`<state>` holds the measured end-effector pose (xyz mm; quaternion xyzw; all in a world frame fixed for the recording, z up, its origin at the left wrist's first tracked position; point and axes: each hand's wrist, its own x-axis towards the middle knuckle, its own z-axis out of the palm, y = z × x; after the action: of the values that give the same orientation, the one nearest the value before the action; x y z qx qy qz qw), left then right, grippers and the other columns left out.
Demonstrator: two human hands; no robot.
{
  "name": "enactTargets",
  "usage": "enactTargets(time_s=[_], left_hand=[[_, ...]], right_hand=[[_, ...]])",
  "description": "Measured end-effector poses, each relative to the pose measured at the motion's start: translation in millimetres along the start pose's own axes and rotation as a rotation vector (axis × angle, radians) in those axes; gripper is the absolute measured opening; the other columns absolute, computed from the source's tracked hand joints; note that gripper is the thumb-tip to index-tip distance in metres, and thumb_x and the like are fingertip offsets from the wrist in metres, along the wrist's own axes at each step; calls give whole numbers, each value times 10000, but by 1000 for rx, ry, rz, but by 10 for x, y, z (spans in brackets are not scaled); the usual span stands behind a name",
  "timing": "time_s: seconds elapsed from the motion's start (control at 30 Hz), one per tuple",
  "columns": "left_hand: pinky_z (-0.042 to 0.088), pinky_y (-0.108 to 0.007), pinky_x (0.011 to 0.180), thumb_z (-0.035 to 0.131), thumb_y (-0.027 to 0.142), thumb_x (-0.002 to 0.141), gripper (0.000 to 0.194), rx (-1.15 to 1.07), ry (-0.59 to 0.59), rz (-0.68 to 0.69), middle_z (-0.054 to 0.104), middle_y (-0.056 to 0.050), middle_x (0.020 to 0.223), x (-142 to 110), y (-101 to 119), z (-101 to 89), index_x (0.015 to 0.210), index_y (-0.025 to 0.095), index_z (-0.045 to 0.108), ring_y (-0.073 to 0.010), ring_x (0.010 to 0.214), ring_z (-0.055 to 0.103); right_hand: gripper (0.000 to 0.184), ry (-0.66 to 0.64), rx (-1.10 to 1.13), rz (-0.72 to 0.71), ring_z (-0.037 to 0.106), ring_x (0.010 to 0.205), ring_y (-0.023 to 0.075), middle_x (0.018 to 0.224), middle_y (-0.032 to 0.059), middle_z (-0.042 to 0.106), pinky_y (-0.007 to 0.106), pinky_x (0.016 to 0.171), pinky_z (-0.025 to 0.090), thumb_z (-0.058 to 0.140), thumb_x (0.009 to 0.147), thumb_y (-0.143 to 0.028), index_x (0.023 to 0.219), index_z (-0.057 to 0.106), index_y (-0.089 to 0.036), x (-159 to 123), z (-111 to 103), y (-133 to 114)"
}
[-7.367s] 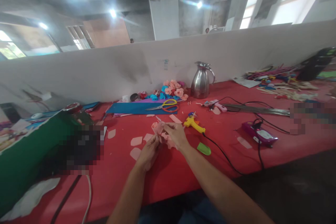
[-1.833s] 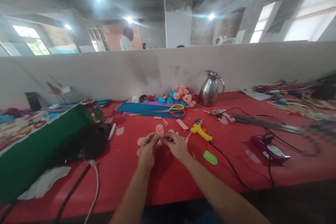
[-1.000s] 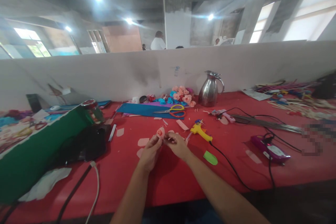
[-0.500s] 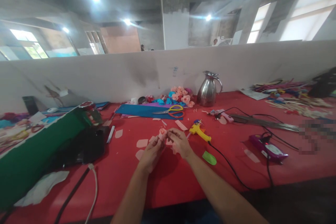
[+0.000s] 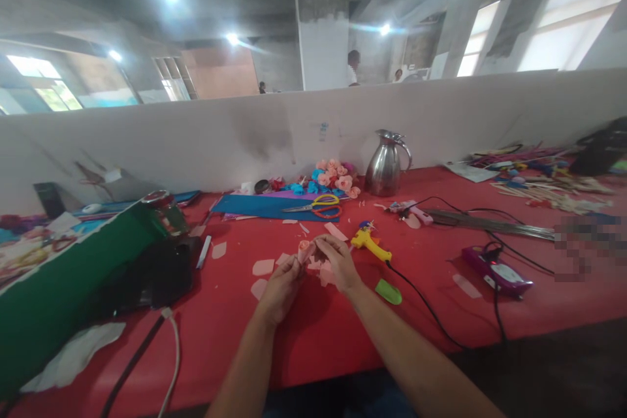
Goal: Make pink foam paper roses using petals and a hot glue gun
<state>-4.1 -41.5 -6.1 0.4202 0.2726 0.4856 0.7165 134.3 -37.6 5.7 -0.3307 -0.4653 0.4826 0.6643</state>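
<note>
A small pink paper rose [image 5: 304,248] is pinched at its base by my left hand [image 5: 283,284], whose fingers are closed. My right hand [image 5: 337,261] is closed at the flower's right side, thumb and forefinger on the edge of a pink petal. Several cut pink paper petals [image 5: 263,267] lie on the red table [image 5: 313,346] around and beneath my hands. To the right of my right hand rests a yellow glue gun [image 5: 371,245] with a black cord. A bright green curved piece [image 5: 388,291] lies just below it.
Behind my hands, scissors [image 5: 313,207] with yellow and red handles lie on blue paper [image 5: 255,207]. Beyond are finished pink roses [image 5: 337,173] and a steel jug [image 5: 385,166]. A purple power strip [image 5: 499,272] sits at right; a green panel [image 5: 88,287] and a black object [image 5: 157,277] at left.
The rose has tilted slightly and my right fingers have shifted a little up along its petal. The camera view has moved slightly. A person has appeared behind the partition.
</note>
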Motion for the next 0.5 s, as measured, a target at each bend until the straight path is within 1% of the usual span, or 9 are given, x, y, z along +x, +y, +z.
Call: enactTargets(time_s=[0.1,0.17,0.23,0.3,0.4,0.5], left_hand=[[374,-209,632,696,305,688,176,7,28,-10,495,15,638,-11,16,16,684,156,601,-93,607,431],[381,-211,646,712,305,664,183,20,44,-12,501,14,639,-18,25,33,688,154,611,-98,622,444],[389,-220,672,712,306,659,182,38,52,-12,516,9,653,-19,23,43,706,156,622,-109,650,464],[392,-227,694,700,313,669,180,68,55,-11,536,4,678,-15,10,39,736,162,630,-117,677,481],[392,-232,715,670,340,694,190,149,70,7,562,3,719,-3,-14,21,785,177,636,-128,715,498],[391,-233,709,647,368,705,191,226,87,23,559,9,708,5,-23,16,758,186,625,-134,709,494]], right_hand=[[286,2,-34,62,444,521,117,531,-3,519,241,517,345,559,761,-403,599,606,-173,10,-8,10],[278,-25,-30,61,447,519,117,518,-5,528,241,524,349,563,753,-381,573,612,-175,7,-3,-9],[232,-66,-13,54,449,511,109,516,-14,540,234,525,348,571,741,-339,588,632,-175,4,3,-39],[164,-76,-18,74,442,486,97,514,-23,550,227,506,339,592,710,-297,627,658,-172,8,6,-65],[117,-44,-40,101,464,482,97,528,-19,583,226,502,349,622,665,-267,672,682,-167,26,-3,-69],[116,-7,-74,59,536,556,122,607,3,643,245,567,400,638,652,-268,692,691,-173,44,-22,-31]])
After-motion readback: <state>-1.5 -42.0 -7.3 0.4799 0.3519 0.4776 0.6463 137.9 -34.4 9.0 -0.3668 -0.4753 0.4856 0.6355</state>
